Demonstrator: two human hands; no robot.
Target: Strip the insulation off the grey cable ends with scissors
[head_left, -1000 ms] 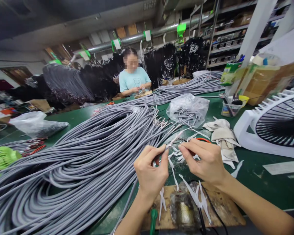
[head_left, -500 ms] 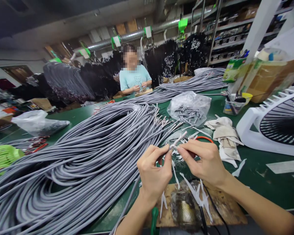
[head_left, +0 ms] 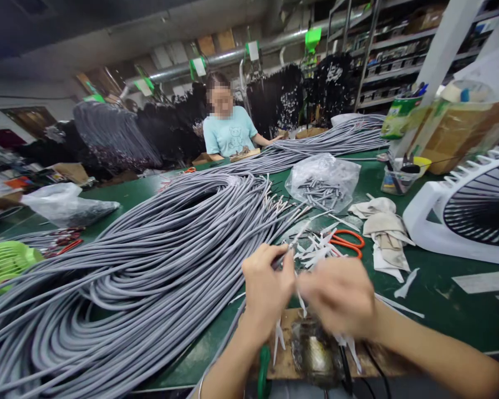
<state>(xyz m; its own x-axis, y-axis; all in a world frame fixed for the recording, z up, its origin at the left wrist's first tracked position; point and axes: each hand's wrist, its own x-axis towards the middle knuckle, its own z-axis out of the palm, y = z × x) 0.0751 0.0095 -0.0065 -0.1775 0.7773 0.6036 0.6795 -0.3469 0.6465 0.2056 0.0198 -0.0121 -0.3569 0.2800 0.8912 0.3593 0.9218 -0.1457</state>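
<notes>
My left hand (head_left: 268, 282) is closed on a grey cable (head_left: 279, 259), with the cable's pale stripped end pointing up and away from me past the thumb. Close beside it, my right hand (head_left: 339, 293) is smeared by motion, and its fingers cannot be made out. White torn strips (head_left: 318, 248) lie in a pile just beyond both hands, touching orange-handled scissors (head_left: 349, 241). Below the hands sits a wooden board (head_left: 285, 360) carrying a metal block wrapped in clear film (head_left: 316, 349). More white strips lie on the board.
A large coil of grey cables (head_left: 149, 266) covers the table's left and middle. Beyond the strips lies a clear bag of short grey pieces (head_left: 322, 185). Cloth gloves (head_left: 382, 227) and a white fan (head_left: 441, 210) stand right. A co-worker (head_left: 230, 133) sits across the table.
My right hand has come away from the cable end, down and towards me, uncovering the scissors. My left hand stays nearly in place. The co-worker's one arm has reached out sideways towards the cables.
</notes>
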